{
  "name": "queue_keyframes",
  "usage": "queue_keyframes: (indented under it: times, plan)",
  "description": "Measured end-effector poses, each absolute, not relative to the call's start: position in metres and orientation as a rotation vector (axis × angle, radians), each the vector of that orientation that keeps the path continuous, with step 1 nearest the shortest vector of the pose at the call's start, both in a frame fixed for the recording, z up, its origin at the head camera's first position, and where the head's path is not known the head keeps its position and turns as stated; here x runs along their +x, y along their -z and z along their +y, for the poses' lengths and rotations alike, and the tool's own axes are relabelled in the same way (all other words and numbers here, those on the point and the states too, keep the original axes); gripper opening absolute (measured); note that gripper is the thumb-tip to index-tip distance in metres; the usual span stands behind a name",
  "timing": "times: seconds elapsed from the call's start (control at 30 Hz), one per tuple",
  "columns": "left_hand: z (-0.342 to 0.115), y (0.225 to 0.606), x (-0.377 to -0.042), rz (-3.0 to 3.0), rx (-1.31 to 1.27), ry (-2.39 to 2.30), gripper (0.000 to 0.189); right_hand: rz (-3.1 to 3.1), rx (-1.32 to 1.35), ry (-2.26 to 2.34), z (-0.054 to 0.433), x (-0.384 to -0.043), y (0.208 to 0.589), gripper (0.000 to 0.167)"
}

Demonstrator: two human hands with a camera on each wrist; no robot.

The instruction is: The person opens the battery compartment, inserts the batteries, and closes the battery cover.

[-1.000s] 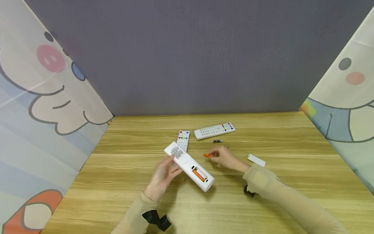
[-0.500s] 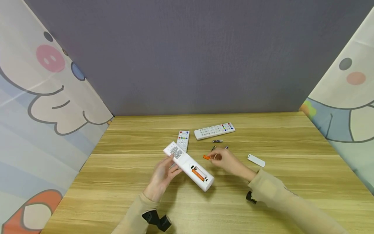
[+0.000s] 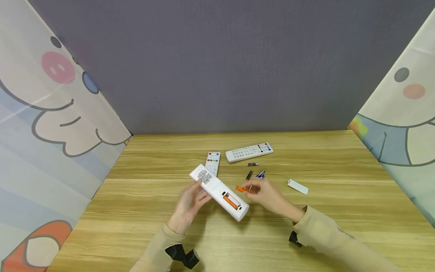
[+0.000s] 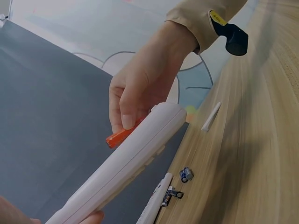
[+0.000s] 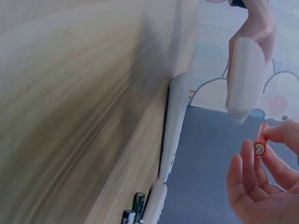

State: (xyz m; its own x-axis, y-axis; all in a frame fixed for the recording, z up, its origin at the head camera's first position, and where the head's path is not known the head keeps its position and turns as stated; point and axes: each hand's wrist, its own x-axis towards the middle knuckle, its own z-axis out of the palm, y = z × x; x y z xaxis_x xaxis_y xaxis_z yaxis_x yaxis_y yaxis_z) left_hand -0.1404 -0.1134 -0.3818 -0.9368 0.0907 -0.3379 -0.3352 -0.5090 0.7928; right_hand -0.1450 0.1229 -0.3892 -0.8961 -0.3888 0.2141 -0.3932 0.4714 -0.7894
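My left hand [image 3: 188, 205] holds a white remote control [image 3: 217, 190] back side up, tilted above the table. Its battery compartment is uncovered at the near end, with one orange battery [image 3: 230, 203] lying in it and the slot beside that one bare. Between thumb and fingers, my right hand [image 3: 265, 193] pinches a second orange battery [image 3: 240, 188], just right of the remote. In the left wrist view this orange battery [image 4: 120, 136] appears beyond the remote's edge. The right wrist view shows the end of the battery [image 5: 259, 148] facing the camera.
Two more white remotes lie face up, a small one [image 3: 213, 160] partly behind the held remote and a longer one [image 3: 249, 152] farther back. Loose batteries, one dark [image 3: 249, 175], one black [image 3: 253, 164] and some blue [image 3: 261, 174], lie nearby. A white battery cover [image 3: 298, 186] is at right.
My right hand has drawn back from the loose batteries toward me with the orange battery, uncovering the dark and blue ones. My left hand and the remote have barely moved.
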Motion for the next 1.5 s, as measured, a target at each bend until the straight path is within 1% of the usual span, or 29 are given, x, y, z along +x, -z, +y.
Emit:
queue_keyframes:
  times: [0.17, 0.4, 0.53, 0.83, 1.03, 1.23, 1.5]
  plan:
    - [-0.113, 0.381, -0.140, 1.382, -0.375, -2.516, 0.046, -2.666, 0.703, -1.411, 0.118, -0.136, 0.386, 0.019]
    - [-0.111, 0.380, -0.140, 1.368, -0.378, -2.525, 0.046, -2.637, 0.695, -1.228, 0.113, -0.126, 0.382, 0.021]
    - [-0.111, 0.380, -0.139, 1.364, -0.385, -2.531, 0.046, -2.581, 0.735, -1.168, 0.110, -0.122, 0.383, 0.022]
    - [-0.108, 0.380, -0.140, 1.355, -0.361, -2.547, 0.048, -2.447, 0.860, -1.126, 0.105, -0.121, 0.389, 0.021]
    - [-0.108, 0.381, -0.140, 1.357, -0.372, -2.554, 0.047, -2.357, 0.917, -1.030, 0.104, -0.119, 0.391, 0.024]
    - [-0.107, 0.380, -0.140, 1.351, -0.373, -2.553, 0.048, -2.303, 0.939, -0.965, 0.103, -0.120, 0.394, 0.024]
    - [-0.106, 0.379, -0.140, 1.327, -0.377, -2.551, 0.046, -2.297, 0.922, -1.005, 0.102, -0.121, 0.397, 0.019]
